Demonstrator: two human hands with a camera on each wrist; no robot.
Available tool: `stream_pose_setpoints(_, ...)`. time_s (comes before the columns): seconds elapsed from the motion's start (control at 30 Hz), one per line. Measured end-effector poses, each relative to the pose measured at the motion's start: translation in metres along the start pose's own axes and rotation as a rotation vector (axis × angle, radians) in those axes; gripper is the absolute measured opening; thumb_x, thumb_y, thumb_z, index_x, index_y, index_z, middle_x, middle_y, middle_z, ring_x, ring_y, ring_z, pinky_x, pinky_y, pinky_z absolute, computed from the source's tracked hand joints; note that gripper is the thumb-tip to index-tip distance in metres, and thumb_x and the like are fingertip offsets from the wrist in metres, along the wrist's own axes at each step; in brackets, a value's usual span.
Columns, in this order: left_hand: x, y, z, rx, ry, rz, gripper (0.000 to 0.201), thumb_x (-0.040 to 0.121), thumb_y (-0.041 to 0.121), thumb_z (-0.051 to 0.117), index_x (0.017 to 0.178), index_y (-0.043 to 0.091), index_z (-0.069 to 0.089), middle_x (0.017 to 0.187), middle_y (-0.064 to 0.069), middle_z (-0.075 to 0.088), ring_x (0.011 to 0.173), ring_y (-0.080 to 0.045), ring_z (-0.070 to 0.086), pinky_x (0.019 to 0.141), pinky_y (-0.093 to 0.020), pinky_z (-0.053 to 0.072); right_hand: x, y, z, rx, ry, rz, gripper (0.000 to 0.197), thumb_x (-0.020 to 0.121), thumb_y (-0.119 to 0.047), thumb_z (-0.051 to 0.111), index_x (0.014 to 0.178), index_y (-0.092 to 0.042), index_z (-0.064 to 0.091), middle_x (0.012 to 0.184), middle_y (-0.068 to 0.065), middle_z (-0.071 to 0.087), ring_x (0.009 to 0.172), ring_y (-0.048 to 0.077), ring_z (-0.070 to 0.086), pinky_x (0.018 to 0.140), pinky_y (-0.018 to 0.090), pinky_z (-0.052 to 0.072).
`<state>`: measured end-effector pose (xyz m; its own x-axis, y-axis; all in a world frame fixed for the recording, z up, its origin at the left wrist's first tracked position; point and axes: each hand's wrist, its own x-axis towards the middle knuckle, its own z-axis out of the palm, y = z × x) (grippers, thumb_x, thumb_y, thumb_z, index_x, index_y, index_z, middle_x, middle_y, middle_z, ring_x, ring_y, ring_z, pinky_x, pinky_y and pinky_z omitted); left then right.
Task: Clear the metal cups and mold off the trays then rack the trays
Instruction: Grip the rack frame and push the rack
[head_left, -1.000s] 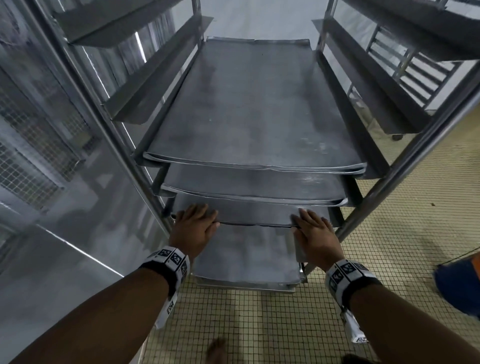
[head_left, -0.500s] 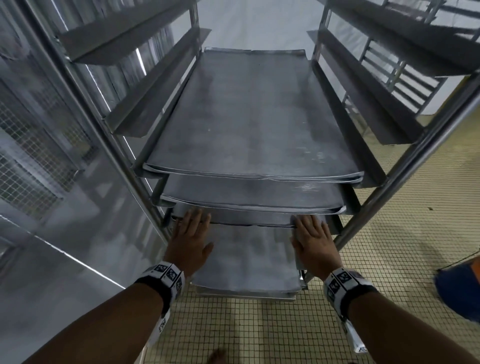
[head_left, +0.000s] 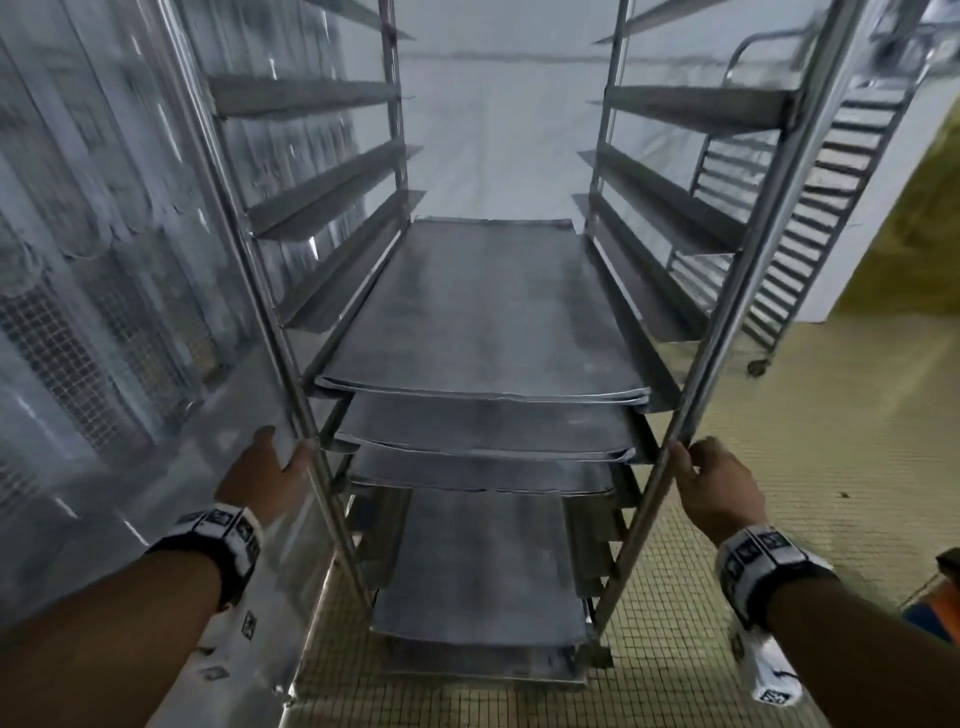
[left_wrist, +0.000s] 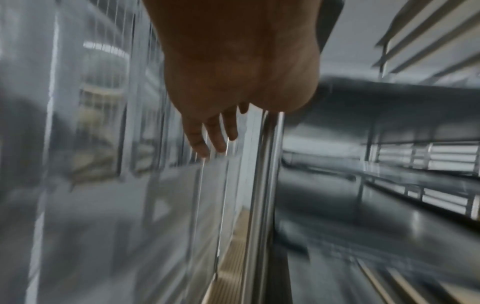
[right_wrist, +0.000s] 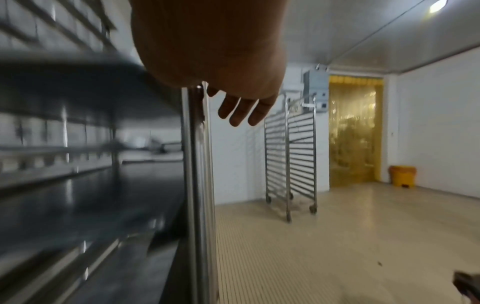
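A steel tray rack fills the head view, with several flat grey trays on its lower runners. The top tray (head_left: 478, 312) lies above a second tray (head_left: 483, 421) and a third tray (head_left: 478, 475), with more below. No cups or mold are in view. My left hand (head_left: 270, 473) is at the rack's left front post (head_left: 291, 364), thumb against it. The left wrist view shows its fingers (left_wrist: 207, 135) straight beside the post (left_wrist: 265, 185). My right hand (head_left: 717, 483) is at the right front post (head_left: 727, 312), fingers (right_wrist: 239, 111) loose beside that post (right_wrist: 197, 164).
A shiny steel wall with mesh panels (head_left: 78, 312) stands close on the left. An empty second rack (right_wrist: 291, 160) is at the back right, near a yellow strip curtain (right_wrist: 353, 133) and a yellow bin (right_wrist: 402, 175). Tiled floor (head_left: 779, 441) lies open to the right.
Both hands left the front edge of the third tray and moved outward and up to the rack's front posts. The head view has lifted to show more of the rack.
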<state>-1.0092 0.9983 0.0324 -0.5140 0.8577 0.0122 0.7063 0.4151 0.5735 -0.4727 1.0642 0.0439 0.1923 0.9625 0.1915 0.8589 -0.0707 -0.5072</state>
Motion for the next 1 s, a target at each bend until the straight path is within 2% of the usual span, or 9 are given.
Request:
stream_pose_setpoints(0.13, 0.007, 0.063, -0.057, -0.151, 0.06, 0.074, 0.057, 0.103, 0.055, 0.039, 0.134, 0.008, 0.046, 0.117, -0.023, 0.063, 0.113, -0.043, 0.06, 0.093, -0.046, 0.044, 0.026, -0.03, -0.053, 0.066, 0.118, -0.088, 0.053, 0.096, -0.066, 0.029, 0.099, -0.017, 0.05, 0.088, 0.012, 0.063, 0.086, 0.038, 0.065, 0.067, 0.038, 0.044)
stream_pose_setpoints(0.27, 0.01, 0.117, -0.105, -0.239, 0.199, 0.118, 0.054, 0.101, 0.064, 0.031, 0.114, 0.013, 0.043, 0.118, -0.029, 0.061, 0.11, -0.046, 0.06, 0.095, -0.049, 0.044, 0.045, -0.067, -0.099, 0.117, 0.243, -0.195, 0.06, 0.103, -0.058, 0.022, 0.117, -0.012, 0.057, 0.106, 0.023, 0.068, 0.097, 0.042, 0.065, 0.077, 0.044, 0.05)
stream_pose_setpoints(0.37, 0.011, 0.15, -0.135, -0.341, 0.301, 0.169, 0.065, 0.1, 0.065, 0.029, 0.123, 0.006, 0.041, 0.118, -0.028, 0.06, 0.112, -0.047, 0.059, 0.093, -0.049, 0.043, 0.055, -0.095, -0.13, 0.175, 0.31, -0.214, 0.054, 0.105, -0.053, 0.024, 0.11, -0.01, 0.056, 0.105, 0.027, 0.067, 0.097, 0.044, 0.064, 0.076, 0.043, 0.045)
stream_pose_setpoints(0.47, 0.008, 0.182, -0.165, -0.415, 0.388, 0.183, 0.072, 0.102, 0.062, 0.031, 0.14, 0.001, 0.033, 0.14, -0.033, 0.051, 0.125, -0.05, 0.052, 0.103, -0.051, 0.039, 0.066, -0.123, -0.159, 0.254, 0.386, -0.218, 0.048, 0.105, -0.052, 0.025, 0.098, -0.01, 0.047, 0.099, 0.03, 0.065, 0.091, 0.046, 0.063, 0.068, 0.04, 0.037)
stream_pose_setpoints(0.57, 0.012, 0.209, -0.192, -0.487, 0.436, 0.212, 0.079, 0.1, 0.067, 0.027, 0.146, 0.004, 0.027, 0.145, -0.03, 0.048, 0.128, -0.047, 0.051, 0.106, -0.05, 0.038, 0.08, -0.149, -0.184, 0.316, 0.461, -0.211, 0.05, 0.103, -0.057, 0.025, 0.098, -0.011, 0.043, 0.1, 0.03, 0.064, 0.09, 0.046, 0.063, 0.07, 0.042, 0.041)
stream_pose_setpoints(0.7, 0.021, 0.232, -0.224, -0.574, 0.483, 0.294, 0.079, 0.097, 0.073, 0.02, 0.144, 0.009, 0.027, 0.127, -0.024, 0.061, 0.106, -0.039, 0.062, 0.096, -0.049, 0.047, 0.094, -0.178, -0.21, 0.364, 0.547, -0.206, 0.053, 0.1, -0.064, 0.023, 0.1, -0.014, 0.037, 0.102, 0.033, 0.063, 0.09, 0.05, 0.062, 0.076, 0.05, 0.046)
stream_pose_setpoints(0.83, 0.032, 0.232, -0.235, -0.598, 0.497, 0.32, 0.086, 0.087, 0.085, 0.014, 0.142, 0.019, 0.03, 0.118, -0.027, 0.066, 0.1, -0.045, 0.066, 0.093, -0.061, 0.051, 0.103, -0.192, -0.221, 0.44, 0.619, -0.234, 0.046, 0.1, -0.062, 0.023, 0.097, -0.017, 0.031, 0.086, 0.032, 0.062, 0.078, 0.048, 0.062, 0.071, 0.051, 0.049)
stream_pose_setpoints(0.93, 0.036, 0.232, -0.231, -0.602, 0.557, 0.333, 0.078, 0.091, 0.08, 0.017, 0.133, 0.017, 0.037, 0.105, -0.021, 0.068, 0.09, -0.041, 0.066, 0.081, -0.051, 0.053, 0.107, -0.196, -0.219, 0.465, 0.675, -0.242, 0.048, 0.097, -0.069, 0.022, 0.093, -0.022, 0.028, 0.078, 0.028, 0.061, 0.07, 0.045, 0.061, 0.069, 0.052, 0.05)
stream_pose_setpoints(1.0, 0.037, 0.234, -0.226, -0.602, 0.619, 0.316, 0.069, 0.097, 0.071, 0.02, 0.123, 0.011, 0.041, 0.089, -0.013, 0.065, 0.078, -0.034, 0.062, 0.067, -0.04, 0.044, 0.111, -0.196, -0.216, 0.471, 0.712, -0.252, 0.053, 0.092, -0.075, 0.02, 0.091, -0.023, 0.027, 0.069, 0.021, 0.058, 0.061, 0.039, 0.058, 0.064, 0.051, 0.051)
